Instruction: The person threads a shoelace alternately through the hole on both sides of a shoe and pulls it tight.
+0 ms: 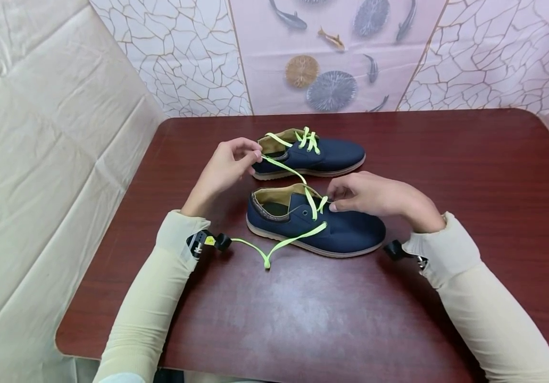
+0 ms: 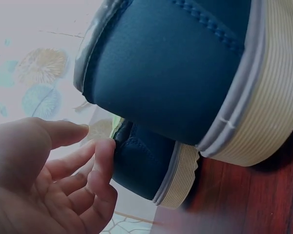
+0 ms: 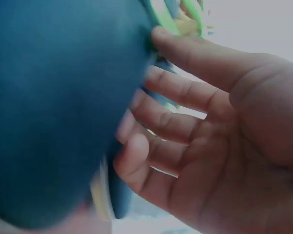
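Two navy shoes with neon yellow-green laces lie on the table, toes to the right. My left hand (image 1: 229,162) pinches one end of the near shoe's shoelace (image 1: 286,167) between thumb and fingers, beside the far shoe's heel. The lace slants from there down to the eyelets of the near shoe (image 1: 351,229). My right hand (image 1: 375,194) is at that shoe's front, thumb by the lowest lacing and fingers loosely bent along its far side. In the right wrist view, the thumb tip is beside the green lace (image 3: 161,12). The lace's other part trails over the near side onto the table.
The far shoe (image 1: 339,154) stands just behind the near one, with its lace through the eyelets. The dark red tabletop (image 1: 293,314) reaches a patterned wall sheet (image 1: 274,90) at the back. A cream sheet (image 1: 49,175) hangs at the left.
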`<action>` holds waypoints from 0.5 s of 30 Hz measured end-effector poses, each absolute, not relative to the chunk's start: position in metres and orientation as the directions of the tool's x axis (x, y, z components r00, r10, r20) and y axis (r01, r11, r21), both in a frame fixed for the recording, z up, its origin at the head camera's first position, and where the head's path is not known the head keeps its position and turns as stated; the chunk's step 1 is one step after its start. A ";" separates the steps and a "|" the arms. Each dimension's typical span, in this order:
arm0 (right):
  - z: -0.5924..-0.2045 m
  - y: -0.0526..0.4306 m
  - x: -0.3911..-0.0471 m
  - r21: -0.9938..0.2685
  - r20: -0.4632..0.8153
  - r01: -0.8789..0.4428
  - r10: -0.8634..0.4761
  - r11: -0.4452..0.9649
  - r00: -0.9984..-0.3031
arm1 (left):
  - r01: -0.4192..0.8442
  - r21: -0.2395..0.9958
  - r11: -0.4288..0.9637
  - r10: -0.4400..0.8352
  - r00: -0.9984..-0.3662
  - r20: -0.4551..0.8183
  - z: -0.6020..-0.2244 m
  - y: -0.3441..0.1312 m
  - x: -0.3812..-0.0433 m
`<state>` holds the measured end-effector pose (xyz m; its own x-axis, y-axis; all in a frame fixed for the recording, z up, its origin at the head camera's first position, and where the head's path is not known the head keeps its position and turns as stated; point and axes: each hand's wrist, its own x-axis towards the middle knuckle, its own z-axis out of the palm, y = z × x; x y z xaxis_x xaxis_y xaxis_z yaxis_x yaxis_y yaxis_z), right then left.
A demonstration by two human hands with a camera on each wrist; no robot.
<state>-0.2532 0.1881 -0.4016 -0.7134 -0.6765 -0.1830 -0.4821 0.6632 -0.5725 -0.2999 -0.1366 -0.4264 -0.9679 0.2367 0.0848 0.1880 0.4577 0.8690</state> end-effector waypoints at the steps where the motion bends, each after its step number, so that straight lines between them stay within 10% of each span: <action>1: -0.398 0.189 -0.252 -0.568 -0.173 -0.485 -0.672 0.665 -0.720 | 0.194 0.867 0.459 0.237 -0.967 0.091 -0.426 -0.136 -0.300; 15: -0.383 0.139 -0.197 -0.342 0.110 -0.692 -0.704 0.636 -0.701 | 0.335 0.784 0.522 0.347 -0.923 0.164 -0.425 -0.128 -0.294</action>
